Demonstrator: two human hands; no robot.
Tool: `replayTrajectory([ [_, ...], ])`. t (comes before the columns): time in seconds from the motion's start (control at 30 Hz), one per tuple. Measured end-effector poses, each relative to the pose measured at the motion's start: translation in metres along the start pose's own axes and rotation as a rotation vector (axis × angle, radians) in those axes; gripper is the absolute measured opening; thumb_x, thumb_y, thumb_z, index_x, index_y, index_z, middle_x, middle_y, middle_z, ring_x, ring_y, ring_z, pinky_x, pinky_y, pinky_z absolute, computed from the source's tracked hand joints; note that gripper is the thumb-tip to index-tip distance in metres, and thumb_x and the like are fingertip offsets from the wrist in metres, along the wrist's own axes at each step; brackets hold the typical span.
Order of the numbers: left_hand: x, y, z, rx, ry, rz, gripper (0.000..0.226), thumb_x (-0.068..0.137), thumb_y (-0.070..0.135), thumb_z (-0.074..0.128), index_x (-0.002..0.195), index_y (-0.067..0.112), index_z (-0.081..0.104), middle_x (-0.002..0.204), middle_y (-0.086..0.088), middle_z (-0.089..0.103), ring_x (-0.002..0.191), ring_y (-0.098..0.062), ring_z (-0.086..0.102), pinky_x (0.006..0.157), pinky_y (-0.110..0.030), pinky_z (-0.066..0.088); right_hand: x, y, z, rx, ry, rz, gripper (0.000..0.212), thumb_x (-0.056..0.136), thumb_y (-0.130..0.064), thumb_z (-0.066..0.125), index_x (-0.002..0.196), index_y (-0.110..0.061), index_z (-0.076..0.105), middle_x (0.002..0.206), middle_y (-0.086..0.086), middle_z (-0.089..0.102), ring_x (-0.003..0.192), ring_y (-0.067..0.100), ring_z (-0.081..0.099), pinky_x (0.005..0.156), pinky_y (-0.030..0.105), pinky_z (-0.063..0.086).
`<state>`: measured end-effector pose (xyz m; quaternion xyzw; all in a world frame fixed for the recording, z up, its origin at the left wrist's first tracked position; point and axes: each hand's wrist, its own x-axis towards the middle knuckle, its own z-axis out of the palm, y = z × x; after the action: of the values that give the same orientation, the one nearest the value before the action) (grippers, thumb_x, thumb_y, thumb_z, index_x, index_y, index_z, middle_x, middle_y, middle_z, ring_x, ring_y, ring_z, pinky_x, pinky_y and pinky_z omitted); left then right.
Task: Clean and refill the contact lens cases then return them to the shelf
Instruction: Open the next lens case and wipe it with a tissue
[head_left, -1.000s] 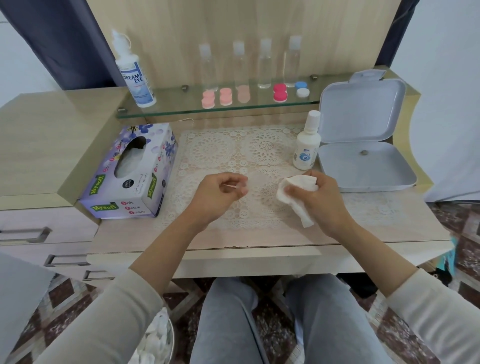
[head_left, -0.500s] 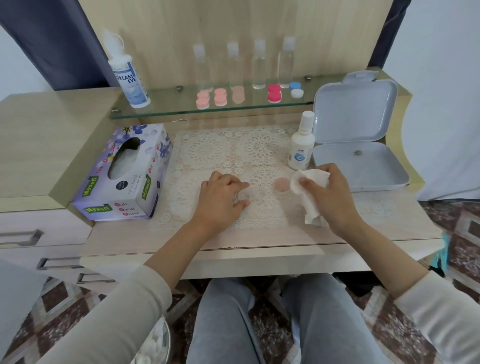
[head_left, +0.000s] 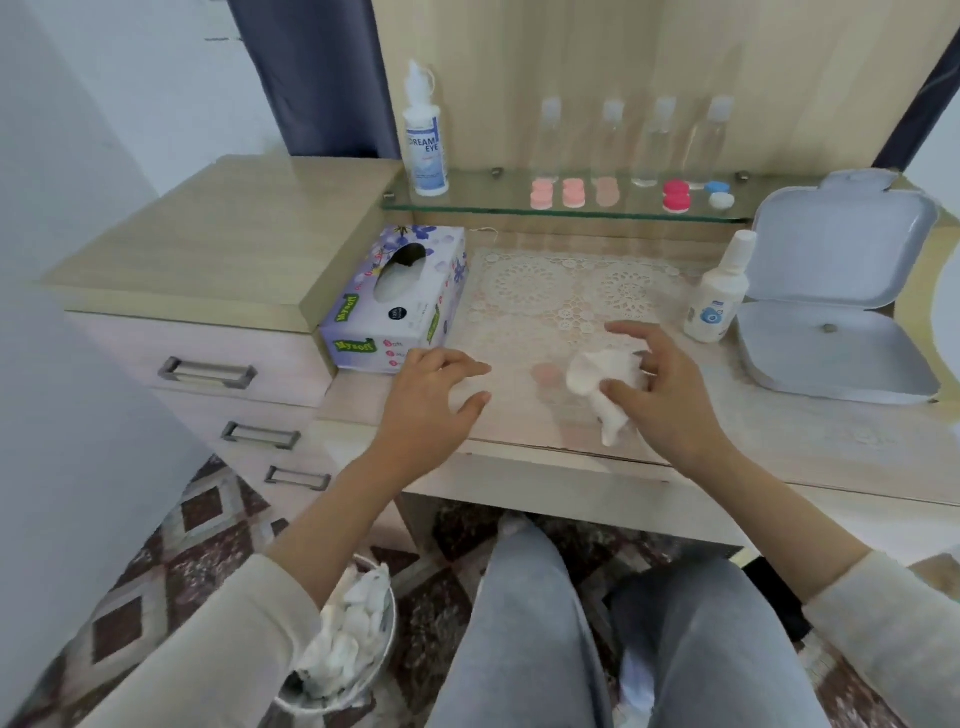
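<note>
A small pink lens case piece (head_left: 545, 373) lies on the lace mat (head_left: 524, 291) between my hands. My left hand (head_left: 436, 400) hovers just left of it with relaxed, spread fingers and holds nothing. My right hand (head_left: 670, 395) pinches a crumpled white tissue (head_left: 602, 376) between thumb and fingers, with the index finger stretched out above it. On the glass shelf (head_left: 467, 200) sit three pale pink lens cases (head_left: 573, 192), a red and pink case (head_left: 676, 196) and a blue and white case (head_left: 719, 193). A small solution bottle (head_left: 719, 296) stands to the right of the mat.
A tissue box (head_left: 400, 301) stands left of the mat. An open grey box (head_left: 836, 332) lies at the right. A large solution bottle (head_left: 426, 140) and several clear bottles (head_left: 654, 140) stand on the shelf. A bin of used tissues (head_left: 348, 639) sits on the floor by my left knee.
My left hand set the pink piece down on the mat and drew away to the left, opening. My right hand kept the tissue and stretched out its index finger. The view swung left.
</note>
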<state>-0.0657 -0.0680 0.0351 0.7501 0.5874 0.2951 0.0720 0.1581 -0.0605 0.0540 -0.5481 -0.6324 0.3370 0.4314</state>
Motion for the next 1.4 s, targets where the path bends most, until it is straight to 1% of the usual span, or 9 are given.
replayTrajectory([
  [0.1, -0.039, -0.028, -0.028, 0.009, 0.063, -0.058, 0.033, 0.079, 0.032, 0.057, 0.099, 0.009, 0.069, 0.095, -0.009, 0.065, 0.094, -0.025, 0.052, 0.085, -0.015, 0.028, -0.012, -0.014, 0.038, -0.059, -0.091, -0.093, 0.027, 0.078, 0.000, 0.064, 0.086, -0.026, 0.066, 0.088, 0.001, 0.067, 0.076, 0.026, 0.060, 0.060, 0.030, 0.046],
  [0.27, -0.116, -0.080, -0.065, 0.014, 0.169, -0.302, 0.021, 0.082, 0.016, 0.066, 0.102, 0.010, 0.069, 0.104, -0.008, 0.064, 0.100, -0.027, 0.052, 0.086, -0.016, 0.027, -0.033, -0.033, 0.109, -0.107, -0.268, -0.158, 0.016, 0.079, -0.005, 0.065, 0.083, -0.020, 0.070, 0.077, 0.012, 0.067, 0.060, 0.010, 0.050, 0.054, 0.021, 0.037],
  [0.53, -0.236, -0.149, -0.056, 0.005, 0.094, -0.697, 0.018, 0.084, 0.015, 0.065, 0.101, 0.012, 0.069, 0.100, -0.006, 0.063, 0.095, -0.021, 0.052, 0.081, -0.020, 0.034, -0.074, -0.012, 0.239, -0.069, -0.627, -0.042, 0.017, 0.082, -0.002, 0.060, 0.087, -0.016, 0.069, 0.091, -0.005, 0.065, 0.081, 0.001, 0.057, 0.066, 0.002, 0.039],
  [0.7, -0.278, -0.181, -0.041, 0.002, -0.004, -0.850, 0.023, 0.088, 0.021, 0.059, 0.108, 0.013, 0.066, 0.108, -0.005, 0.061, 0.101, -0.020, 0.055, 0.088, -0.027, 0.041, -0.091, 0.016, 0.301, -0.084, -0.765, -0.007, 0.014, 0.085, -0.005, 0.060, 0.095, -0.009, 0.070, 0.100, 0.001, 0.067, 0.084, -0.005, 0.056, 0.080, 0.012, 0.043],
  [0.8, -0.288, -0.191, -0.035, -0.029, -0.047, -0.901, 0.025, 0.089, 0.024, 0.057, 0.111, 0.014, 0.064, 0.109, -0.005, 0.061, 0.106, -0.021, 0.054, 0.092, -0.033, 0.044, -0.094, 0.037, 0.332, -0.149, -0.790, 0.035, 0.017, 0.085, -0.005, 0.060, 0.099, -0.008, 0.068, 0.111, 0.004, 0.065, 0.109, 0.015, 0.055, 0.097, 0.027, 0.041],
  [0.9, -0.294, -0.195, -0.033, -0.029, -0.067, -0.918, 0.026, 0.090, 0.024, 0.056, 0.113, 0.015, 0.063, 0.109, -0.005, 0.061, 0.106, -0.020, 0.053, 0.090, -0.027, 0.040, -0.095, 0.056, 0.356, -0.236, -0.775, 0.085, 0.025, 0.086, -0.006, 0.057, 0.111, -0.008, 0.062, 0.116, 0.009, 0.062, 0.109, 0.023, 0.055, 0.085, 0.020, 0.040],
  [1.0, -0.297, -0.199, -0.032, -0.030, -0.089, -0.931, 0.028, 0.091, 0.025, 0.055, 0.115, 0.014, 0.062, 0.112, -0.005, 0.060, 0.104, -0.019, 0.053, 0.087, -0.026, 0.041, -0.093, 0.064, 0.370, -0.253, -0.850, 0.166, 0.040, 0.092, -0.016, 0.054, 0.131, -0.011, 0.048, 0.126, 0.009, 0.056, 0.114, 0.022, 0.052, 0.079, 0.015, 0.035],
  [1.17, -0.297, -0.201, -0.029, -0.056, -0.116, -0.968, 0.028, 0.091, 0.024, 0.055, 0.116, 0.014, 0.061, 0.115, -0.006, 0.059, 0.106, -0.018, 0.053, 0.090, -0.029, 0.045, -0.091, 0.069, 0.377, -0.245, -0.939, 0.238, 0.047, 0.096, -0.032, 0.044, 0.138, -0.012, 0.040, 0.144, 0.005, 0.039, 0.132, 0.020, 0.037, 0.108, 0.031, 0.030],
  [1.4, -0.285, -0.195, -0.026, -0.078, -0.117, -0.955, 0.027, 0.091, 0.024, 0.055, 0.116, 0.015, 0.060, 0.111, -0.003, 0.059, 0.105, -0.017, 0.052, 0.085, -0.022, 0.038, -0.080, 0.063, 0.357, -0.201, -0.895, 0.203, 0.045, 0.097, -0.036, 0.040, 0.130, -0.007, 0.050, 0.133, 0.006, 0.053, 0.123, 0.018, 0.047, 0.097, 0.021, 0.031],
])
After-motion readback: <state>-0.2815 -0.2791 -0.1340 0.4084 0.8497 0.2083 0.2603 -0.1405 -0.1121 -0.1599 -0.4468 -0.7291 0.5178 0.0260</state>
